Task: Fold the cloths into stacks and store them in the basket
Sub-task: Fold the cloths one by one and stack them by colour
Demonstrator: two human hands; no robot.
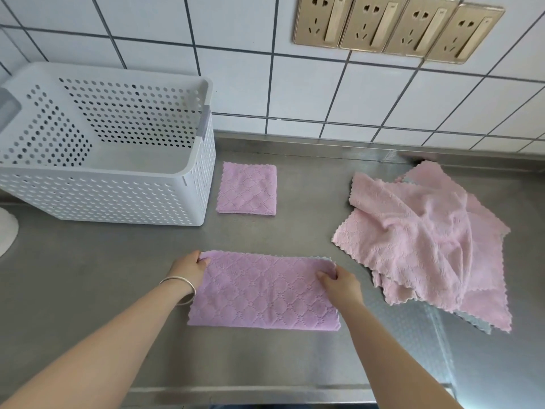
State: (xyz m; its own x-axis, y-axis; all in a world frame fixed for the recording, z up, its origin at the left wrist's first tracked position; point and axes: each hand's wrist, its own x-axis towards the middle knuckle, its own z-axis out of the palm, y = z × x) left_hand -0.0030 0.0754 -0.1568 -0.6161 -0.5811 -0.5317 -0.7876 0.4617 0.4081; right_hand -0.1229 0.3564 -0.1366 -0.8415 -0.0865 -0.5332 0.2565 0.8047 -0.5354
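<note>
A purple quilted cloth (262,292), folded in half into a long rectangle, lies flat on the steel counter in front of me. My left hand (190,268) pinches its far left corner. My right hand (339,280) pinches its far right corner. A small folded purple square cloth (247,188) lies beside the basket. The white perforated basket (182,169) stands at the back left with nothing visible inside. A loose heap of pink cloths (424,237) lies at the right.
The steel counter (88,276) runs to a white tiled wall with a row of gold sockets (395,25). A white round object (7,234) shows at the left edge. The counter's front edge (265,392) is near my arms.
</note>
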